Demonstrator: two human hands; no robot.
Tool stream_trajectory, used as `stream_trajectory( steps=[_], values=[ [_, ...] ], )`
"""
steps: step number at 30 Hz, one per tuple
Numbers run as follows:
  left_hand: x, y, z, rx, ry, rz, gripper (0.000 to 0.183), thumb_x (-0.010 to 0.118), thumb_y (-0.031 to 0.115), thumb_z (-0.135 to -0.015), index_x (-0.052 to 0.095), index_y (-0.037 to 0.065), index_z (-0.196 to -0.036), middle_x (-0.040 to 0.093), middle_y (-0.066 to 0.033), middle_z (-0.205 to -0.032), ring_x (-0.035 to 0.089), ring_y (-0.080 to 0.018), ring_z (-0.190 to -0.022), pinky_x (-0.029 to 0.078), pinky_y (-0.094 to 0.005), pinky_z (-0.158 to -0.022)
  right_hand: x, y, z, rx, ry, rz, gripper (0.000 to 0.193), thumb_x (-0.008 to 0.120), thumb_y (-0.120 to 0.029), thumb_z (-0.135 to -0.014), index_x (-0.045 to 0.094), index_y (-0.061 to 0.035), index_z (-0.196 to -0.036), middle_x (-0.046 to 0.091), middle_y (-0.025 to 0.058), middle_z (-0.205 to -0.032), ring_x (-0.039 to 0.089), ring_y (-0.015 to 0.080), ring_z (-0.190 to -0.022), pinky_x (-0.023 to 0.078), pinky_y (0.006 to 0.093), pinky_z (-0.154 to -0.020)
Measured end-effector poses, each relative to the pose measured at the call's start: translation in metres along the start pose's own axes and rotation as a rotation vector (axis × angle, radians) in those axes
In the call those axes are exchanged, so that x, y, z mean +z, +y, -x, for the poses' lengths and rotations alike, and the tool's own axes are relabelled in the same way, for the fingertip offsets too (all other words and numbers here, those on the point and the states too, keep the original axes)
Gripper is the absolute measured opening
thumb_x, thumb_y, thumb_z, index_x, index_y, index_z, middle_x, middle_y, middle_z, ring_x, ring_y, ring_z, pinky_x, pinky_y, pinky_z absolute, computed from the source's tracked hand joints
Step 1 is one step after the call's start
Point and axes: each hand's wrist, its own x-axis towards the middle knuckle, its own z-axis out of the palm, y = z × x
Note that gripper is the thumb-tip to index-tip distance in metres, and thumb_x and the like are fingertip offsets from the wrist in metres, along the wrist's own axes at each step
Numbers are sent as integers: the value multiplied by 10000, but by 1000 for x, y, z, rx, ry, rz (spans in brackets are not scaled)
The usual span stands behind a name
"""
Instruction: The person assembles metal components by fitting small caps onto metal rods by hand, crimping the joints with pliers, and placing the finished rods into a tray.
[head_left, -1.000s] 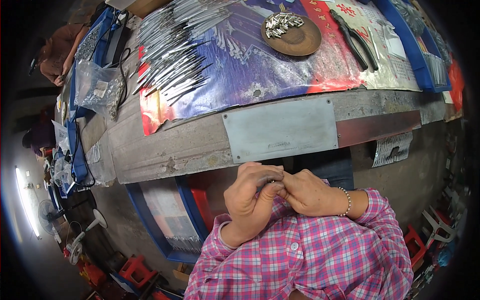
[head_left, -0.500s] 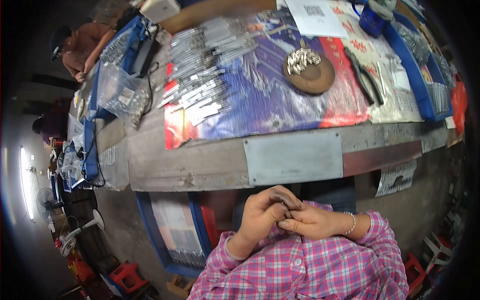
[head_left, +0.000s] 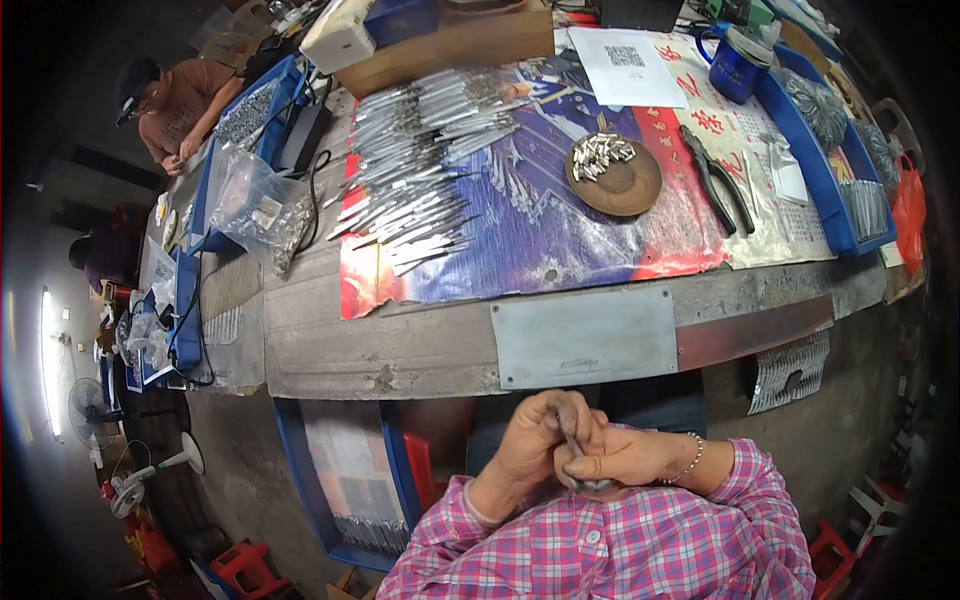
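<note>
My left hand [head_left: 530, 440] and my right hand [head_left: 625, 456] meet in front of my chest, below the table's near edge. Both are closed, fingertips pinched around a slim grey metal rod [head_left: 572, 446] that is mostly covered by the fingers. Beyond them on the table lies a wide pile of slim silver rods [head_left: 410, 190]. To its right stands a shallow brown bowl [head_left: 632, 190] with small silver metal cylinders [head_left: 600, 155] heaped at its far left side. Black-handled pliers [head_left: 720, 185] rest right of the bowl.
A light metal plate [head_left: 585, 340] is fixed at the table's front edge. Blue trays [head_left: 850, 215] line the right side, near a blue mug [head_left: 738, 65]. A clear plastic bag [head_left: 250, 200] lies left. Another blue tray [head_left: 315, 490] sits below the table. A co-worker [head_left: 190, 105] sits far left.
The view has tilted, so the table sits lower in the picture. My hands have turned slightly, and the slim rod between them now shows. Things on the table keep their places.
</note>
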Motion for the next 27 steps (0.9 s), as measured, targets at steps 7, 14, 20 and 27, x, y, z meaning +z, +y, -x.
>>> stream_trajectory(
  steps=[7, 14, 20, 27],
  values=[
    [39, 31, -7, 358, 128, -1475, 193, 600, 144, -868, 581, -45, -835, 618, -141, -864, 617, -257, -868, 490, -343, -773, 6, -18, -1, -331, 650, 1184, 283, 453, -209, -922, 502, 17, -1085, 526, 215, -619, 543, 398, -588, 415, 443, -518],
    [-3, 7, -5, -66, 144, -274, 161, 598, 145, -859, 560, 14, -774, 570, -83, -745, 606, -224, -789, 460, -366, -824, 2, -15, -1, -63, 49, 38, 293, 372, -252, -987, 431, -77, -761, 363, -25, -643, 325, 45, -515, 286, 186, -448],
    [4, 7, -3, -53, 162, -218, 160, 618, 161, -848, 583, 6, -827, 591, -95, -788, 609, -215, -827, 461, -336, -819, -6, 9, -4, -434, 333, 787, 296, 394, -248, -974, 492, 19, -893, 517, 65, -669, 495, 193, -499, 392, 320, -464],
    [33, 25, 1, 229, 217, -1336, 151, 622, 77, -832, 573, -66, -829, 610, -160, -878, 622, -257, -870, 506, -332, -772, -2, -1, -6, -356, 653, 1261, 283, 442, -229, -940, 482, 44, -1000, 535, 206, -639, 556, 356, -552, 416, 399, -485]
  ],
)
